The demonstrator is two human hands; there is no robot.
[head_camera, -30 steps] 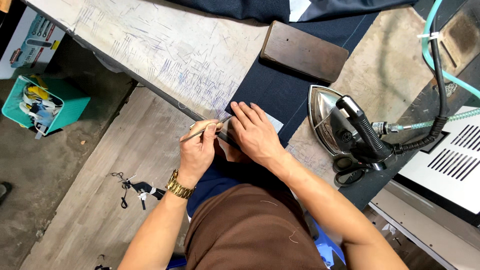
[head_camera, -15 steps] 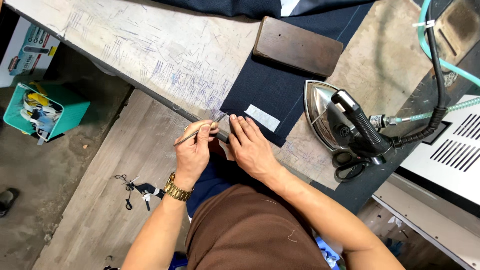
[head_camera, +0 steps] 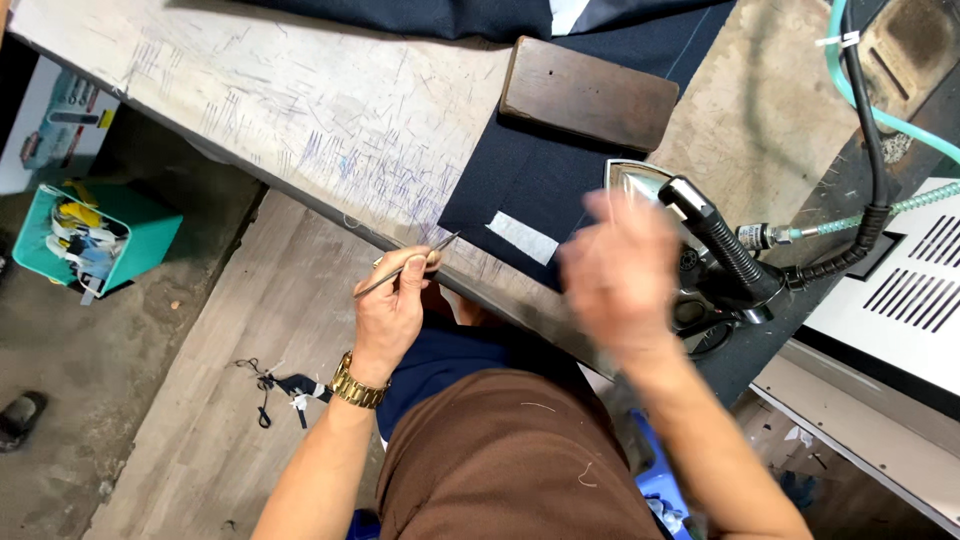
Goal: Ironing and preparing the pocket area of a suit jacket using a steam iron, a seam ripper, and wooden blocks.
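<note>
My left hand (head_camera: 392, 305) pinches a thin metal tool (head_camera: 405, 266) between thumb and fingertips, its tip at the near edge of the worktable (head_camera: 300, 110), just beside the navy cloth (head_camera: 540, 175) with its 1 white patch (head_camera: 521, 237). My right hand (head_camera: 620, 268) is lifted and blurred beside the steam iron (head_camera: 700, 250), holding nothing, fingers loosely spread. A wooden block (head_camera: 588, 93) rests on the cloth.

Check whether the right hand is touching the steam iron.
Cannot tell. In the head view the right hand is motion-blurred and overlaps the steam iron, so neither contact nor a gap shows plainly.
</note>
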